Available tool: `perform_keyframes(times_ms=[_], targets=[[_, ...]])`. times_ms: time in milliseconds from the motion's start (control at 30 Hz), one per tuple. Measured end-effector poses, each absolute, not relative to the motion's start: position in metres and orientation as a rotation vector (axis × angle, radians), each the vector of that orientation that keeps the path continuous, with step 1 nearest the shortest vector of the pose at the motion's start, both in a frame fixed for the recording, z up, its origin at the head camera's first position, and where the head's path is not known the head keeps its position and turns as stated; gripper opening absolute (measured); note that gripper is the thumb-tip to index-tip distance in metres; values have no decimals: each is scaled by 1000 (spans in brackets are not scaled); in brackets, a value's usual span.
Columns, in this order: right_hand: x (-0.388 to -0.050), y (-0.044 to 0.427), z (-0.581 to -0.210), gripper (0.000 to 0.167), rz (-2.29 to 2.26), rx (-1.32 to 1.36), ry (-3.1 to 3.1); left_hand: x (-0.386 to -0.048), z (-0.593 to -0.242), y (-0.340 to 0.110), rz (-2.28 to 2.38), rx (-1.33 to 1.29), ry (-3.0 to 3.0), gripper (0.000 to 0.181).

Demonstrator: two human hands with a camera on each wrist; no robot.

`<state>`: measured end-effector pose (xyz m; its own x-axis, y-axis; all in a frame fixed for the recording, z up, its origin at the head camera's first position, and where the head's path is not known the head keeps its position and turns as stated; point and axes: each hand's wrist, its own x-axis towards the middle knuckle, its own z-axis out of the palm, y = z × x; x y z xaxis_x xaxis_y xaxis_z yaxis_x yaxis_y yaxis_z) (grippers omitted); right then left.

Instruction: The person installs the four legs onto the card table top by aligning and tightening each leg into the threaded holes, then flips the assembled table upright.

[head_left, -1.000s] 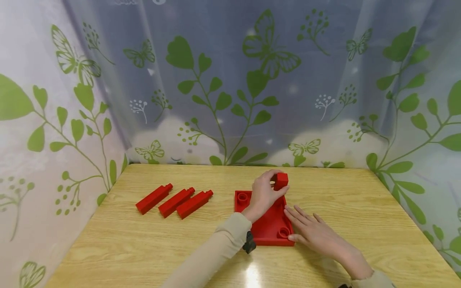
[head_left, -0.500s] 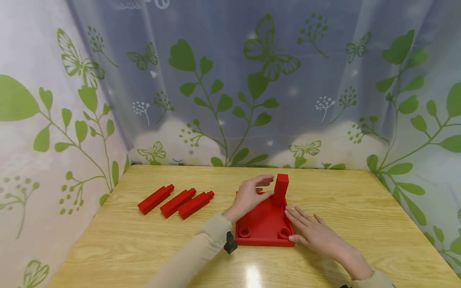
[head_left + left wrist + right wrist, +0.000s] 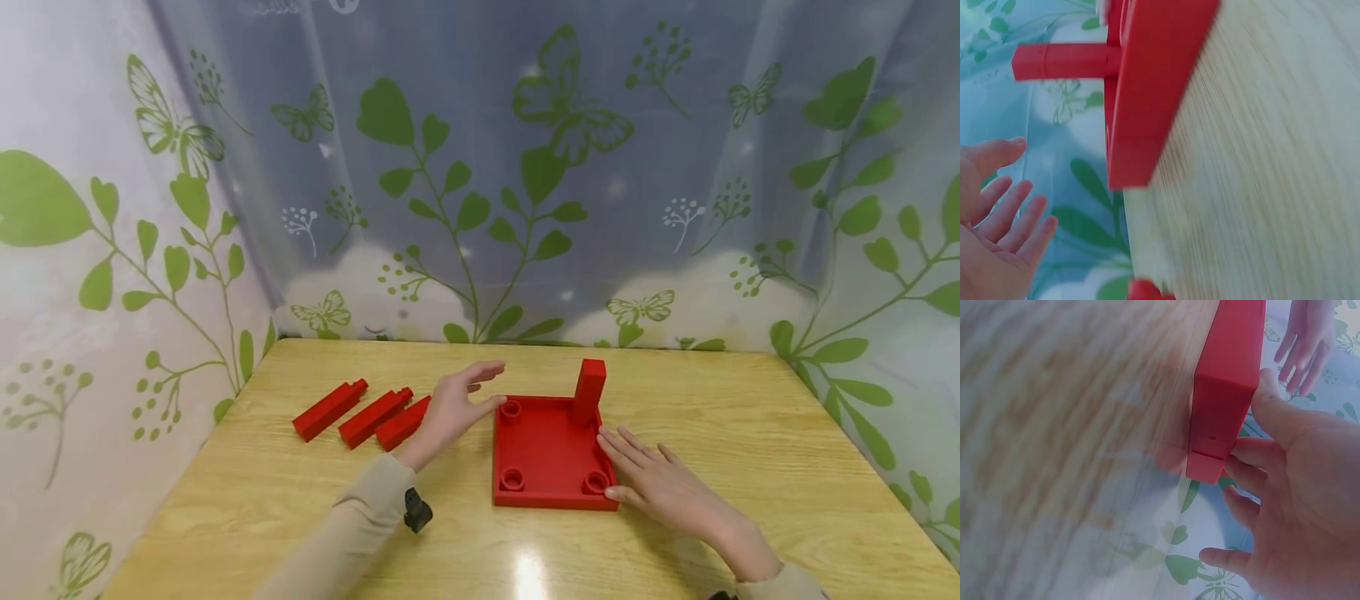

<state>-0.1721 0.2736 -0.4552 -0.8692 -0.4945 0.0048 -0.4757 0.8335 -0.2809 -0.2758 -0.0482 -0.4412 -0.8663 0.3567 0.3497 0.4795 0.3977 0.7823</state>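
A square red tray (image 3: pixel 553 502) lies on the table, with a round socket showing at three corners. At its far right corner a red post (image 3: pixel 590 390) stands upright. My left hand (image 3: pixel 452 412) is held in the air left of the tray, fingers spread and holding nothing; it partly covers the nearest of the loose red posts. My right hand (image 3: pixel 667 490) rests against the tray's right side with straight fingers. In the right wrist view the thumb and some fingers of my right hand (image 3: pixel 1310 494) touch the red tray (image 3: pixel 1225 394).
Three loose red posts lie side by side at the left of the wooden table (image 3: pixel 247 492): one at the far left (image 3: pixel 327 412), one in the middle (image 3: pixel 373 419), one at the right (image 3: pixel 401 427). A leaf-patterned curtain (image 3: pixel 465 250) hangs behind the table.
My left hand has let go of the upright post and moved left, off the tray and over toward the loose posts. My right hand has kept its place on the tray's side.
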Motion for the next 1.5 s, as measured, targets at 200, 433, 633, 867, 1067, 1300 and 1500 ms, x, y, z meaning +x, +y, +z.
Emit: perform_keyframes(times_ms=[200, 433, 633, 867, 1067, 1300, 1500], targets=[[-173, 275, -455, 73, -413, -772, 2949, -276, -444, -81, -1421, -664, -2544, 52], [-173, 274, -456, 73, -421, -770, 2942, -266, -450, -116, -1345, -527, -2601, 49], [-173, 273, -455, 73, -412, -774, 2947, -260, -456, -138, -1254, -458, -2661, 47], [-173, 273, -454, 74, -433, -765, 2932, -256, -460, -156, -1077, -429, -2755, 50], [-173, 273, -455, 73, -437, -768, 2930, -253, -462, -162, -1038, -367, -2838, 46], [-172, 274, -455, 73, -433, -773, 2938, -248, -466, -162, -953, -337, -2896, 52], [-173, 274, -455, 73, -436, -775, 2934, -244, -467, -160, -822, -277, -2953, 55]])
